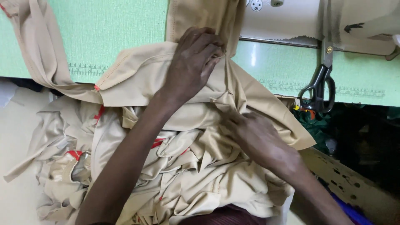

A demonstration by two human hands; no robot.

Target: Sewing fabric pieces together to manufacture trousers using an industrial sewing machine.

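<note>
The right hand [254, 135] pinches a fold of tan fabric [187, 166] heaped on the lap. Farther up, the left hand [193, 62] grips the same fabric at the green counter [104, 37] edge. Black scissors [318, 85] lie well to the right.

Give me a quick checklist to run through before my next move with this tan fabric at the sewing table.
1. Left hand pressing the tan fabric flat on the green table: ok.
2. Right hand gripping a fold at the table edge: ok.
3. Scissors lying clear of both hands: ok.
4. Fabric smooth near the hands: not ok, wrinkled.
5. Loose pile in the lap untangled: not ok, bunched.
6. Needle area of the sewing machine clear: cannot tell, out of view.
</note>
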